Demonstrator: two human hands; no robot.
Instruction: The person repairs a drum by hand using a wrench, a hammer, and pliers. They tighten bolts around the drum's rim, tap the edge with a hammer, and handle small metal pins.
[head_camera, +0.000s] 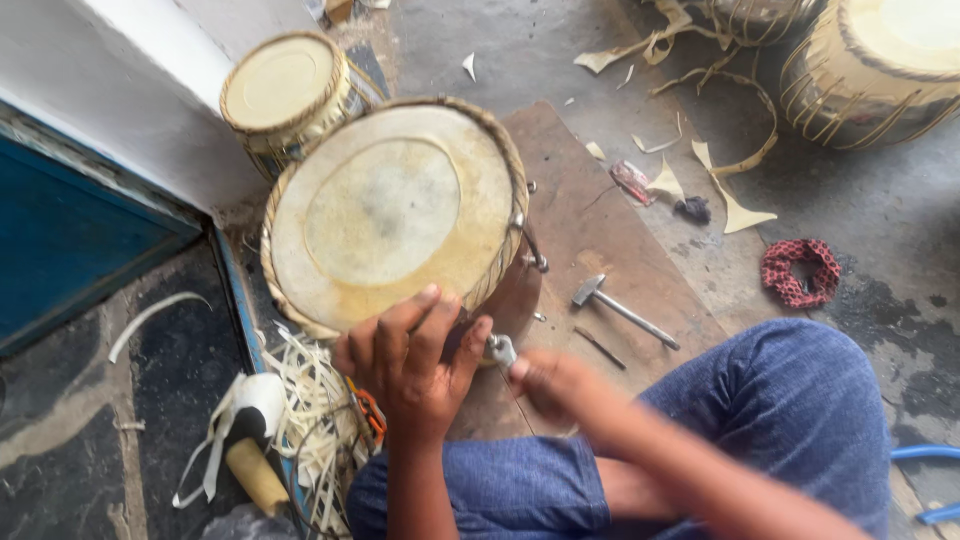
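Observation:
A large drum (390, 210) with a pale skin head and a woven rim stands upright in front of me on a brown mat (590, 215). My left hand (410, 360) grips the drum's near rim, fingers curled over the edge. My right hand (550, 385) is blurred and closed on a small metal tool (502, 349) held against the drum's side just below the rim. My knees in blue jeans (790, 410) fill the lower right.
A hammer (620, 308) and a thin metal rod (600, 347) lie on the mat. A smaller drum (285, 90) stands behind, a third drum (880, 60) at top right. Hide scraps (735, 205), a red cloth ring (800, 272), pale strips (310, 400) and a roll (255, 465) lie around.

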